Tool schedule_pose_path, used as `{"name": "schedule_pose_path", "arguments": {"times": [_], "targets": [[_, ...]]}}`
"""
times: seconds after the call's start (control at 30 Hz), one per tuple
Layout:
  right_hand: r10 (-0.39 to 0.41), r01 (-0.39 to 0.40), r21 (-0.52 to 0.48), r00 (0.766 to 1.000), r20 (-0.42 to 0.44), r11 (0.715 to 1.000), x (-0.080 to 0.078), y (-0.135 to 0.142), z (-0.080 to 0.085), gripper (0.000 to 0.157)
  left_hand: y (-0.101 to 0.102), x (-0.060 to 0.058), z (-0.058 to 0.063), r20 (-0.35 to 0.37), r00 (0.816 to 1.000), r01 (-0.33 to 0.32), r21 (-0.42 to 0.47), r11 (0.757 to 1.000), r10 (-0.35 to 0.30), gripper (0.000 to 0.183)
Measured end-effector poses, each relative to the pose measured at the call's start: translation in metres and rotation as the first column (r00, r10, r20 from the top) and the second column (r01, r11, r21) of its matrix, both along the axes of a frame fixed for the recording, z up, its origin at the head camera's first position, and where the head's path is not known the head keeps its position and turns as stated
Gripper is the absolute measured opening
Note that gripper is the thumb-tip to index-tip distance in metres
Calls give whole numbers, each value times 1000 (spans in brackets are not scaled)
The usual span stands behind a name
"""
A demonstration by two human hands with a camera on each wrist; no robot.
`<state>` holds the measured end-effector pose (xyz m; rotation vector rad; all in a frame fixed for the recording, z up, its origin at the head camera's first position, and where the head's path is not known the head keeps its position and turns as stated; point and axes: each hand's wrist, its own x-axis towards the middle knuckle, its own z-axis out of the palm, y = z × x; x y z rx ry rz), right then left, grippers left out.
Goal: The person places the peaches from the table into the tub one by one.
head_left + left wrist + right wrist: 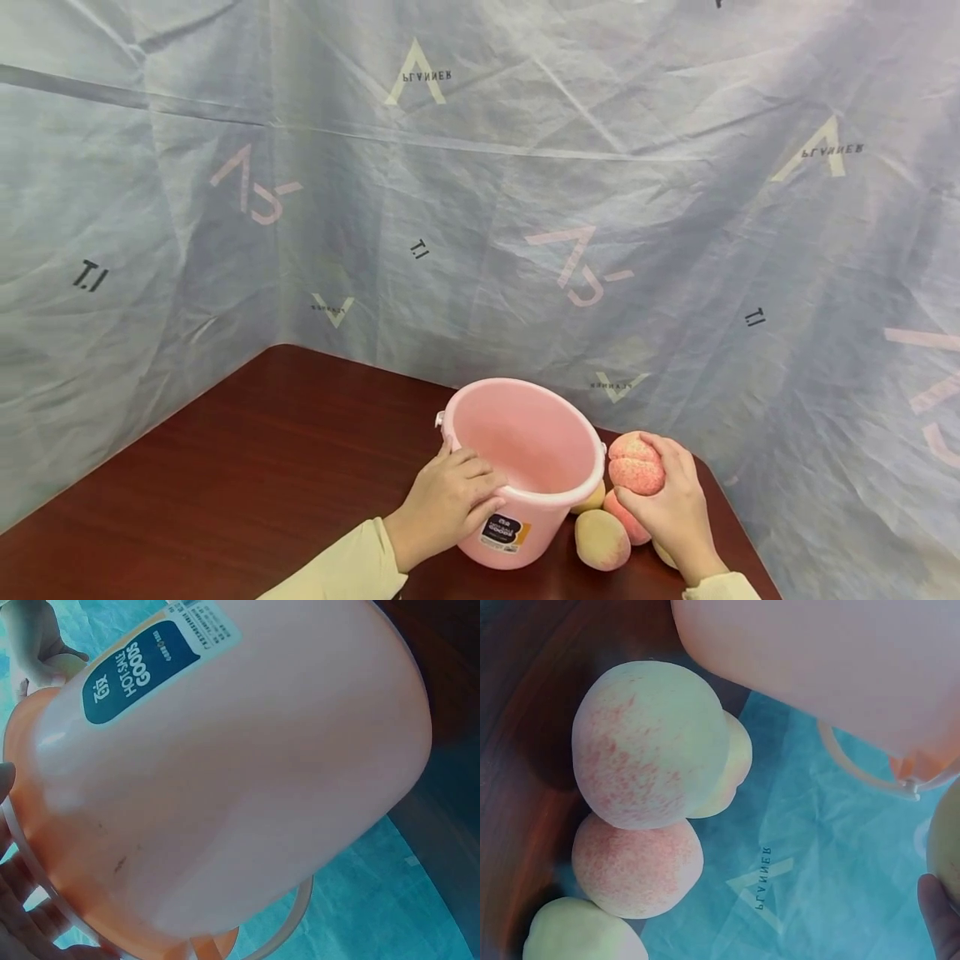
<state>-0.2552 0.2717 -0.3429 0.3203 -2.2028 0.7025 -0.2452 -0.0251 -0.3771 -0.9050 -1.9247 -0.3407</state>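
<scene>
A pink plastic bucket (517, 508) stands upright on the table, a dark label on its near side. My left hand (450, 496) grips its near left rim; the left wrist view shows fingers (26, 907) at that rim. Just right of the bucket, my right hand (678, 500) holds a pinkish-red peach (636, 463) raised above the others, between thumb and fingers. Below it lie several more peaches: a yellowish one (602, 540), a redder one (628, 517), and others partly hidden by the bucket and my right hand. The visible inside of the bucket shows no peach.
The dark red-brown wooden table (225, 467) extends to the left of the bucket. A grey printed cloth (480, 208) hangs behind the table and along its sides. The bucket's handle (292, 922) hangs down on its far side.
</scene>
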Motion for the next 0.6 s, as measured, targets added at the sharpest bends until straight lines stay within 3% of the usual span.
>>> {"name": "schedule_pose_path", "arguments": {"times": [0.37,0.6], "targets": [[44,-44,8,999,16,999,-3,-4,9,71,3,2,4,4,1000,-14,-23,1000,14,16],[67,-66,49,998,-23,997,-5,-12,13,68,-1,3,3,35,999,-38,-42,998,40,17]]}}
